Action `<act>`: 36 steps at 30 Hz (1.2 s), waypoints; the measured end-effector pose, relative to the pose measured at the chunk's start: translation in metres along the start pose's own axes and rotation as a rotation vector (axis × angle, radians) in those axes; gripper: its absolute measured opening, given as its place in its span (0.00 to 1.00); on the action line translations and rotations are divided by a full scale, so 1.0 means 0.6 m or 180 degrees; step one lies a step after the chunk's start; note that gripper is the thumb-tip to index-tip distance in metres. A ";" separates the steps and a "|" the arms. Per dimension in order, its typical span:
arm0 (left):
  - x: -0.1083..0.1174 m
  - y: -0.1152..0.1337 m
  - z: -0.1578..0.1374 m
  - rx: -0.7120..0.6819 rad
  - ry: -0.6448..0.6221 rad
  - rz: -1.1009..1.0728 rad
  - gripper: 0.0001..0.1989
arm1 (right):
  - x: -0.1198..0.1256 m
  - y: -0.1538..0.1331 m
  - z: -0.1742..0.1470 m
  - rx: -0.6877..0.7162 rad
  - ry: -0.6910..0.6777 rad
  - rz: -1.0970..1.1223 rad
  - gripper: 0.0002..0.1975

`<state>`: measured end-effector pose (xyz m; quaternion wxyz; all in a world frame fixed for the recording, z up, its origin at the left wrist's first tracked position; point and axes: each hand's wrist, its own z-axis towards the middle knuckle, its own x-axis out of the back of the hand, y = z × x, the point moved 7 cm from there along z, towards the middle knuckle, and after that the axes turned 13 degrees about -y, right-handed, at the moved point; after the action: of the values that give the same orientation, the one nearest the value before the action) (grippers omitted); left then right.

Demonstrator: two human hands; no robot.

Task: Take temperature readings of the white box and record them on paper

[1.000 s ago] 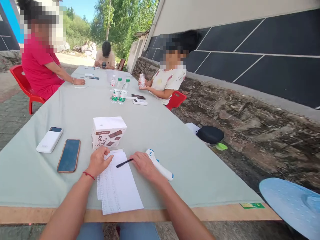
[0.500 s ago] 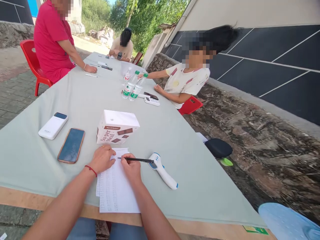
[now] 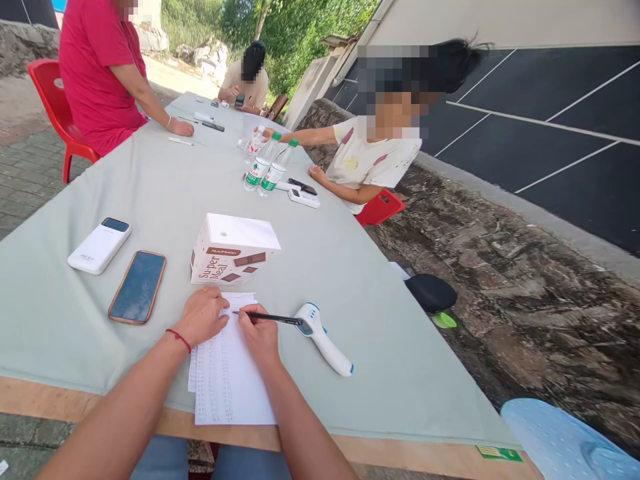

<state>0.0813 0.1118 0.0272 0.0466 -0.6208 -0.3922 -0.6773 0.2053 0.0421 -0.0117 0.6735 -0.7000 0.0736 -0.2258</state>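
My right hand (image 3: 260, 333) grips a black pen (image 3: 270, 318), its tip near the upper part of a white sheet of paper (image 3: 240, 393) with columns of handwriting. Flat on the paper's upper left lies my left hand (image 3: 205, 315), fingers partly spread and a red string round the wrist. A second sheet shows under the first at the left edge. Just beyond the hands stands a white and brown Super Meal box (image 3: 235, 250). To the right of the pen lies a white and blue infrared thermometer (image 3: 325, 340).
Left of the box are a phone (image 3: 137, 287) and a white power bank (image 3: 100, 245). Farther along the cloth-covered table (image 3: 400, 373) stand water bottles (image 3: 265, 167), near more devices (image 3: 303, 197). Three other people sit around the table. A light blue stool (image 3: 560, 433) is at lower right.
The view has shifted slightly. My hands stay over the paper with the pen, its tip in nearly the same place. The person at right has a hand near the bottles.
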 end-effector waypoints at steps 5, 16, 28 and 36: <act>0.000 -0.001 0.000 -0.0018 0.0011 0.0030 0.08 | -0.001 -0.001 -0.001 0.0011 0.0004 -0.0083 0.06; 0.001 -0.001 0.000 -0.0048 0.0009 0.0003 0.08 | 0.002 -0.001 -0.001 -0.0045 0.0035 -0.0009 0.06; 0.002 -0.002 0.001 -0.0050 0.0017 -0.0086 0.07 | 0.000 -0.002 -0.001 -0.0106 0.0031 -0.0066 0.06; 0.000 -0.001 0.001 -0.0023 -0.0055 0.0116 0.08 | 0.000 -0.006 -0.003 -0.0102 -0.0018 -0.0075 0.05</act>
<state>0.0815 0.1126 0.0268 0.0533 -0.6338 -0.3788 -0.6723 0.2038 0.0406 -0.0081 0.6597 -0.7122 0.0670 -0.2306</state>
